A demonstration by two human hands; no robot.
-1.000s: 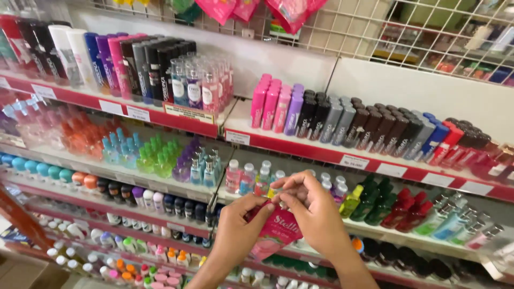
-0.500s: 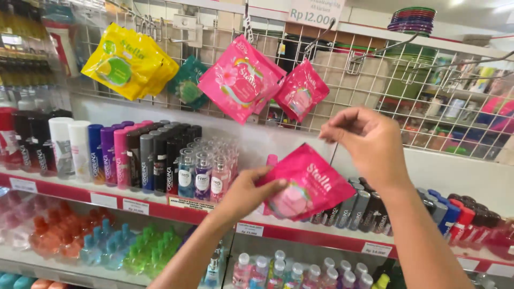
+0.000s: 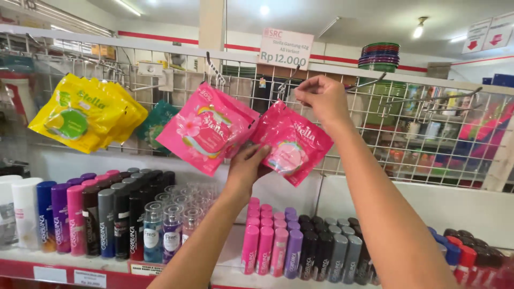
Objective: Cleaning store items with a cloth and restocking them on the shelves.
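Pink packet (image 3: 293, 143) | top pinched by right hand (image 3: 321, 97) at wire rack (image 3: 407, 134) | lower edge held from below by left hand (image 3: 247, 167) | second pink packet (image 3: 206, 128) hung just left.

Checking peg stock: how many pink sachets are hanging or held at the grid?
2: one pink sachet hangs left of centre; the other pink sachet is held by both hands. More may be stacked behind the first.
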